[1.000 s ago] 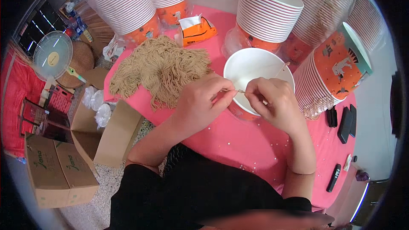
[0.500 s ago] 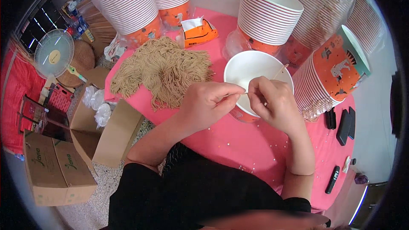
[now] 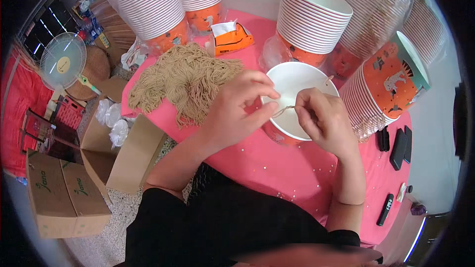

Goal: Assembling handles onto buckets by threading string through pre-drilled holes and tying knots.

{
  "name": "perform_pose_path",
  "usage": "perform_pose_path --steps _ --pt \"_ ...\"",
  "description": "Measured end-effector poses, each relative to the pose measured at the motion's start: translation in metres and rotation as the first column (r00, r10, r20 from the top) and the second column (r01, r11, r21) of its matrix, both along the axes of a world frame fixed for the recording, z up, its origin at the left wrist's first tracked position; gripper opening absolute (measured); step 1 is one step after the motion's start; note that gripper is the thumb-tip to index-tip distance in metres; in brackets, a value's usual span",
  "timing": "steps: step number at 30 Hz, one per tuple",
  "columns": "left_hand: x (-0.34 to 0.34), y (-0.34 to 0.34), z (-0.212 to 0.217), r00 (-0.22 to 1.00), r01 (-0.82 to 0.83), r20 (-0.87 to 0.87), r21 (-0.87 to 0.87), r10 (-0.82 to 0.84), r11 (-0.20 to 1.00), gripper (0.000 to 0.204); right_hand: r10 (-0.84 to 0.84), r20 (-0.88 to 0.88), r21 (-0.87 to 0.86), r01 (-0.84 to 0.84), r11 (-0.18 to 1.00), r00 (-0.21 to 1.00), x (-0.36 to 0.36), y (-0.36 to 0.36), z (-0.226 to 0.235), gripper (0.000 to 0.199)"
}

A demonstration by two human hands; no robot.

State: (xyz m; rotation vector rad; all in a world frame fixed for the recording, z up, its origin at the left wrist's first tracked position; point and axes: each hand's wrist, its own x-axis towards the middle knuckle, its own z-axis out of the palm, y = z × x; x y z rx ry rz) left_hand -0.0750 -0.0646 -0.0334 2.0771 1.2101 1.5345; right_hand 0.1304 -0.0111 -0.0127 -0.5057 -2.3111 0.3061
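Observation:
A white paper bucket (image 3: 292, 80) with an orange printed outside stands on the table in front of me. Over its mouth, my right hand (image 3: 324, 121) pinches a short piece of tan cord (image 3: 284, 111). The cord reaches left from those fingertips toward my left thumb. My left hand (image 3: 240, 106) is at the bucket's left rim, thumb and fingers spread apart, holding nothing that shows. Another bit of cord (image 3: 328, 80) pokes from the far right of the rim. A heap of tan cord (image 3: 183, 81) lies just beyond my left hand.
Bucket stacks (image 3: 314, 20) line the back of the pink-covered table (image 3: 257, 168). At right, a leaning stack (image 3: 391, 76) has cords hanging from it. An orange packet (image 3: 232, 39) lies behind the heap. Dark phone-like objects (image 3: 398, 149) lie far right. Open cardboard boxes (image 3: 133, 155) stand left.
My left hand has let go of the cord and opened, moving up and left. The right hand keeps its pinch and has shifted slightly right. More of the cord now shows.

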Motion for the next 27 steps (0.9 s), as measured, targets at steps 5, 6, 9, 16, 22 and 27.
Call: perform_pose_path --steps 5,6,9,16,22,27 --pt "0.013 0.001 -0.001 0.996 0.093 -0.002 -0.054 -0.094 0.994 0.011 -0.012 0.018 0.008 0.012 1.0 1.0 0.0 -0.007 0.002 0.012" --pt "0.013 0.0 -0.001 0.995 0.097 -0.002 -0.056 -0.097 0.994 0.011 -0.016 0.018 0.006 0.016 1.0 1.0 0.002 -0.008 0.004 0.012" --pt "0.008 -0.005 -0.001 0.997 0.081 -0.003 -0.154 -0.083 0.985 0.009 -0.039 0.06 0.098 0.033 0.995 0.997 0.005 -0.01 0.01 0.014" --pt "-0.006 -0.011 -0.014 0.995 0.073 -0.058 -0.114 -0.08 0.991 0.011 -0.049 0.001 0.498 0.042 0.866 0.999 0.013 -0.005 0.016 0.017" --pt "-0.002 -0.007 -0.028 0.981 -0.008 -0.19 0.085 0.024 0.996 0.012 -0.162 -0.359 0.567 0.353 0.745 0.919 0.038 0.001 0.029 0.03" --pt "-0.003 -0.006 -0.02 0.817 -0.057 -0.55 0.223 0.174 0.973 0.017 -0.128 -0.422 0.507 0.35 0.788 0.898 0.03 0.0 0.024 0.029"
